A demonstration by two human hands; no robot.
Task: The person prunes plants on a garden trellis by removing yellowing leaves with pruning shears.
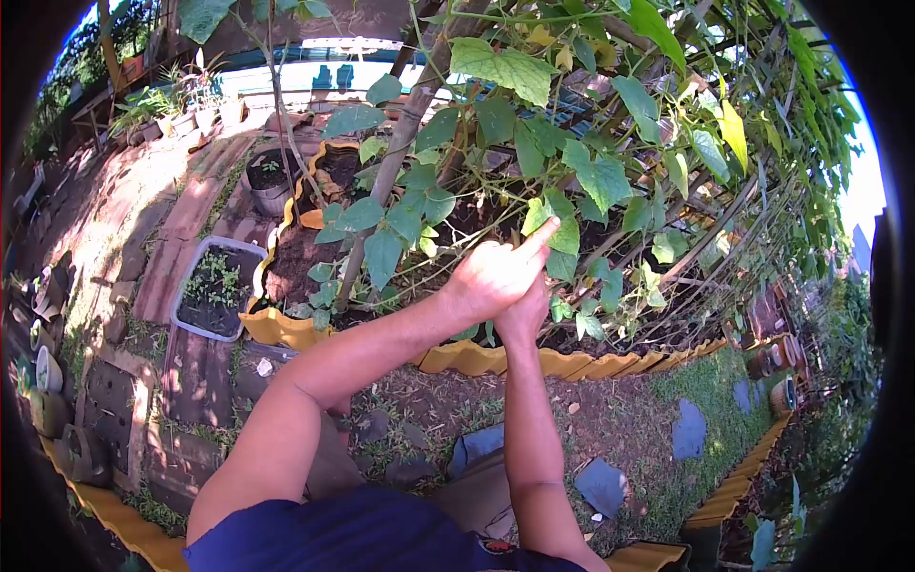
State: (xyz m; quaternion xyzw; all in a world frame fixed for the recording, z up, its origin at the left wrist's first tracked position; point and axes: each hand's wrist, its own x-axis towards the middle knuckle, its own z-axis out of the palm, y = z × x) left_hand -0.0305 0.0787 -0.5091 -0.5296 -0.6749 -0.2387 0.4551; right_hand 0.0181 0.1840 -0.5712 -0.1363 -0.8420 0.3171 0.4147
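Observation:
My left hand is at the edge of a leafy climbing vine, with its index finger stretched toward a broad green leaf. Its other fingers are curled, and whatever they hold, if anything, is hidden. Close against it, partly behind, is my right hand; its fingers are mostly covered by the left hand. The two hands appear to touch. Around them hang vine stems and several large leaves, some yellowing, such as the yellow leaf at upper right.
A wooden post leans through the vine. Scalloped yellow edging borders the bed in front of me. At left stand a clear plastic tub of seedlings and a dark pot. Flat stones lie in the grass by my legs.

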